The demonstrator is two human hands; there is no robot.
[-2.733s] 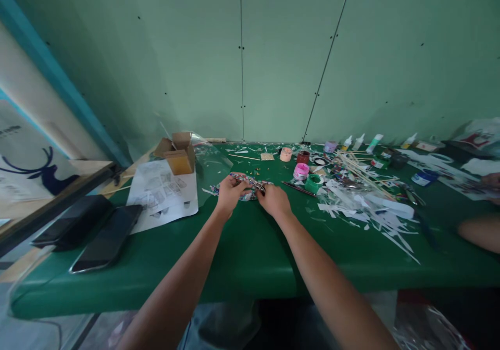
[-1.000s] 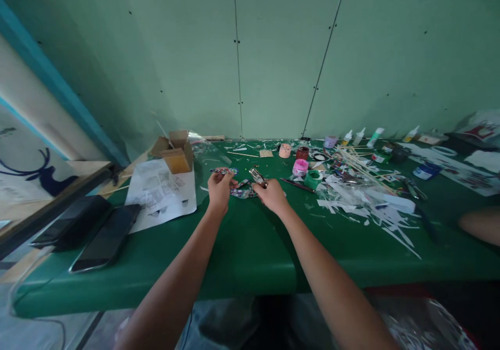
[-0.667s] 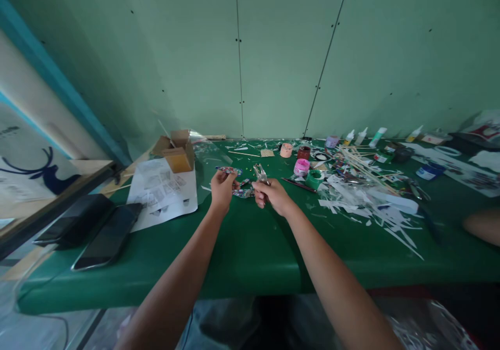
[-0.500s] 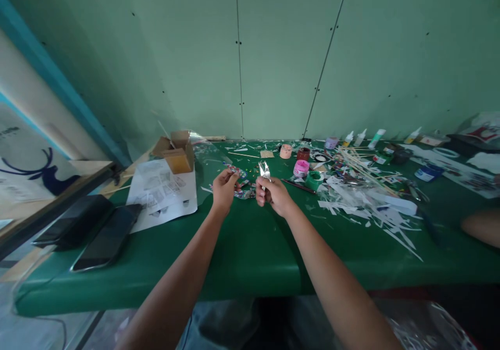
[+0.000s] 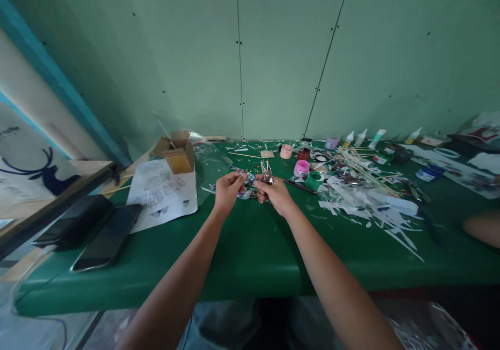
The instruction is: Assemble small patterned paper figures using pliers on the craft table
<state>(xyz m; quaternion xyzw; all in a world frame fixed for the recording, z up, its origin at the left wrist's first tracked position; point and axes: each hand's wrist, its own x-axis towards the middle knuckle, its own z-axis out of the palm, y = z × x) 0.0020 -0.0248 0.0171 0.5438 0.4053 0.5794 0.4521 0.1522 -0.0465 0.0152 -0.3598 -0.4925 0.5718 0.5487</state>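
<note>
My left hand [image 5: 227,191] pinches the edge of a small, multicoloured speckled piece [image 5: 247,177]; its material is too small to make out. Close beside it, my right hand [image 5: 275,194] grips a silver pliers-like tool [image 5: 266,172], whose two prongs point up and away from me. The fingertips of my right hand come up to the speckled piece, and I cannot tell whether they touch it. Under and behind both hands lies more of the same speckled material [image 5: 246,195] on the green table cover [image 5: 250,256].
Paint jars, pink [image 5: 301,169] and green [image 5: 314,180], stand to the right. Beyond them lie white paper strips [image 5: 363,207] and thin wooden sticks [image 5: 367,170]. Leftward are printed sheets [image 5: 164,191], a cardboard box [image 5: 180,154] and a phone [image 5: 107,238]. Another person's arm [image 5: 482,228] shows at right.
My two hands have drawn closer together, the left moving slightly right with the speckled piece. The silver tool has turned a little in my right hand.
</note>
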